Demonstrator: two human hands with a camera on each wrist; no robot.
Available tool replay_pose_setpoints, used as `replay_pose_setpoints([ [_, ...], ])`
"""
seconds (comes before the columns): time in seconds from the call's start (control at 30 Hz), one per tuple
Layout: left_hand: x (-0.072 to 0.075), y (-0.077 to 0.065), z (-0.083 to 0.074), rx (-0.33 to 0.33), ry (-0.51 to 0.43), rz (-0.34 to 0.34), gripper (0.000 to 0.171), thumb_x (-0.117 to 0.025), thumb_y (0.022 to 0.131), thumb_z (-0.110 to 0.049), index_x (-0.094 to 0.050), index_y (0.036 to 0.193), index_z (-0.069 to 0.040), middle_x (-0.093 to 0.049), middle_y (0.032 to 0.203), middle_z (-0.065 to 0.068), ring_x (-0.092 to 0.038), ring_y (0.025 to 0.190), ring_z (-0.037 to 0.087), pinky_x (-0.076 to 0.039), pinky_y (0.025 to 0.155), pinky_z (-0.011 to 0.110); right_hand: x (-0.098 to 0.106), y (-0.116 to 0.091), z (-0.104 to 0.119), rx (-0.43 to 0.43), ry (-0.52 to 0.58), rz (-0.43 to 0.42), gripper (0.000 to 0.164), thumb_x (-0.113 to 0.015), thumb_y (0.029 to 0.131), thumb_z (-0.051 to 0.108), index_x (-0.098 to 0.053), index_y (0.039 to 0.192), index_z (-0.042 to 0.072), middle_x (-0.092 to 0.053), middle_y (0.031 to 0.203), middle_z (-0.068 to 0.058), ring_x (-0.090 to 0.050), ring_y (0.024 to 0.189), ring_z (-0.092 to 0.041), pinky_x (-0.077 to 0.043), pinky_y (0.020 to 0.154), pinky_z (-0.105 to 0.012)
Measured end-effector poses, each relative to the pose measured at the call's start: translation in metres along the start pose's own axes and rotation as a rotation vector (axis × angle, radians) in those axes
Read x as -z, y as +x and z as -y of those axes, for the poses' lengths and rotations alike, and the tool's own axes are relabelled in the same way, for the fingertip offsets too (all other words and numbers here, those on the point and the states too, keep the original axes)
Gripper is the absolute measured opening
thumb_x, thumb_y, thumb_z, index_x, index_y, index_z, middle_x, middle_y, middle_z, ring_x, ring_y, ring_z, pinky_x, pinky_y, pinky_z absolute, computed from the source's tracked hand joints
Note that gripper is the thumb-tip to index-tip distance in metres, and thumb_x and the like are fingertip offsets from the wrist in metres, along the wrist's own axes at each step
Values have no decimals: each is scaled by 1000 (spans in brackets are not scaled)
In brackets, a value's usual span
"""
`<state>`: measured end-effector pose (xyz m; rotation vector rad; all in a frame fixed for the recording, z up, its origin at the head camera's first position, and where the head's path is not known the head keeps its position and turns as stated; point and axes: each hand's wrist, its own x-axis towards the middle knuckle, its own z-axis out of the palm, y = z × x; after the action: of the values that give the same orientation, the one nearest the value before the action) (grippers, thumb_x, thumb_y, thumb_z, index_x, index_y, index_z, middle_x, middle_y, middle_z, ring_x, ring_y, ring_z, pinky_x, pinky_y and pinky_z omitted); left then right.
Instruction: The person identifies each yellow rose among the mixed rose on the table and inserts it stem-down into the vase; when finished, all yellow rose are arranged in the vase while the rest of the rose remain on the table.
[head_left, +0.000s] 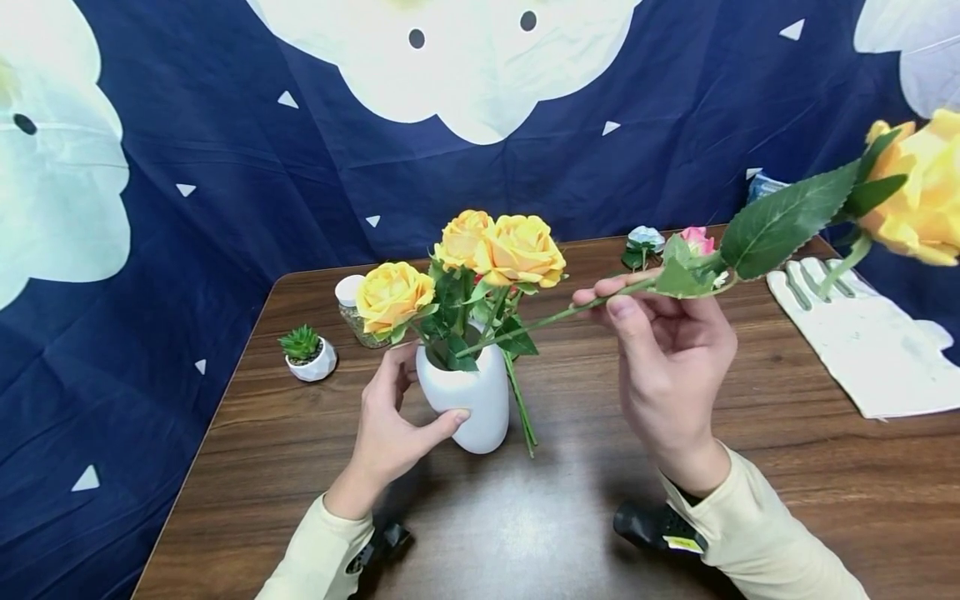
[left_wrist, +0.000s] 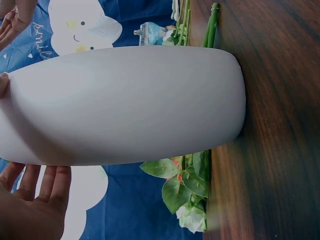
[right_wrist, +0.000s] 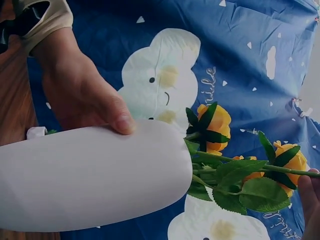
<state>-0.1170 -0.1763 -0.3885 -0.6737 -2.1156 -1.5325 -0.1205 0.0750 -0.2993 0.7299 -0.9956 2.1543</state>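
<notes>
A smooth white vase (head_left: 480, 408) stands on the table, tilted a little in the head view. My left hand (head_left: 393, 429) holds its left side, thumb across the front and fingers around the back. Several yellow roses (head_left: 521, 250) with green leaves rise from its mouth. My right hand (head_left: 675, 367) pinches the green stem (head_left: 555, 317) of another yellow rose (head_left: 918, 196) between thumb and fingers. That rose slants, bloom up to the right, with its lower stem end at the vase mouth; how deep it reaches is hidden. The left wrist view is mostly filled by the vase.
Cut green stems (head_left: 522, 412) lie behind the vase, with a white rose (left_wrist: 191, 218) among flowers there. Left are a potted succulent (head_left: 310, 354) and a white-lidded jar (head_left: 356, 312). A pale blue flower (head_left: 645, 239), pink rose (head_left: 697, 242) and white gloves (head_left: 873, 350) lie right.
</notes>
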Motion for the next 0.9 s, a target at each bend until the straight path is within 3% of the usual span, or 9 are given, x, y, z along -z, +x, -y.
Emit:
replay_pose_setpoints([
  [0.17,0,0,0,-8,1,-1,71,-91,77,-20,-56,134,2,-68,120,16,-66,105,9,-53,92,21,-2,-3,-1,33,-102,31,19,-75,90,-4,-65,104,-12,-75,90,-19,-76,79,-29,-62,79,-35],
  [0.33,0,0,1,-12,2,-4,70,-91,77,-20,-57,133,3,-68,120,16,-66,104,10,-54,91,21,-5,-6,-1,13,-194,87,12,-73,93,-2,-64,98,-8,-76,91,-14,-76,81,-26,-62,80,-35],
  [0.43,0,0,1,-7,4,-3,69,-91,75,-16,-56,132,4,-68,119,16,-66,104,10,-54,92,21,-5,-9,-4,-11,-235,109,7,-70,93,-5,-64,94,-3,-76,92,-10,-76,82,-23,-62,80,-33],
  [0.57,0,0,1,-6,9,-5,68,-91,74,-13,-57,131,4,-68,118,16,-66,104,10,-54,91,22,-7,-13,-10,-46,-256,143,13,-64,92,-12,-66,96,0,-76,95,-5,-76,85,-20,-63,76,-34],
  [0.8,0,0,2,-13,3,-3,67,-92,76,-18,-57,129,3,-68,116,15,-66,102,10,-54,90,21,-15,-19,-19,-50,-291,198,13,-59,88,-20,-57,99,-25,-76,97,-2,-76,87,-17,-63,78,-33],
  [0.9,0,0,2,-23,-3,-2,68,-92,77,-21,-57,130,3,-68,117,16,-66,104,10,-54,91,21,-17,-20,-21,-40,-294,218,17,-63,89,-18,-54,98,-29,-77,99,1,-76,88,-17,-62,80,-33],
])
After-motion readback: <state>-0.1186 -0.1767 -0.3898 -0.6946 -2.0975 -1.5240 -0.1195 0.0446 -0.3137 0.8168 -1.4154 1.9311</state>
